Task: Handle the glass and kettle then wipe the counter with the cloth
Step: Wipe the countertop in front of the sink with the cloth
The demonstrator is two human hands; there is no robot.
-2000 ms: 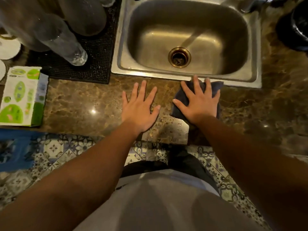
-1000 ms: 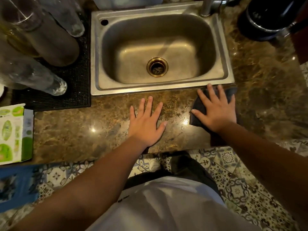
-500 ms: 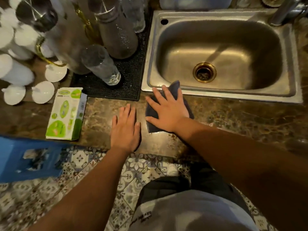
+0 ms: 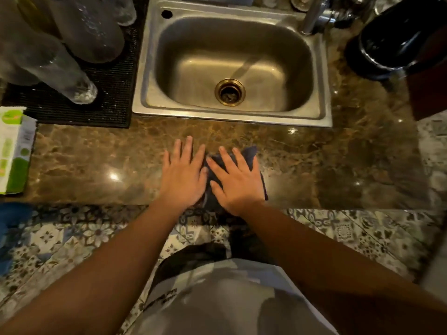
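My right hand [image 4: 235, 182] lies flat, fingers spread, pressing a dark blue cloth [image 4: 249, 152] onto the brown marble counter [image 4: 96, 160] in front of the sink. My left hand [image 4: 182, 176] rests flat and empty on the counter, its thumb side touching the cloth's left edge. A clear glass [image 4: 72, 83] stands upside down on the black mat [image 4: 113, 93] at the left. A black kettle [image 4: 391, 39] sits at the back right.
A steel sink [image 4: 232, 116] with a faucet [image 4: 312, 18] lies behind the hands. More bottles and glasses crowd the mat. A green and white box [image 4: 14, 151] lies at the counter's left end. The counter's front edge runs just under my wrists.
My right hand has slid the cloth from the sink's front left corner rightward and back toward the counter's front edge. My left hand has moved along beside it.
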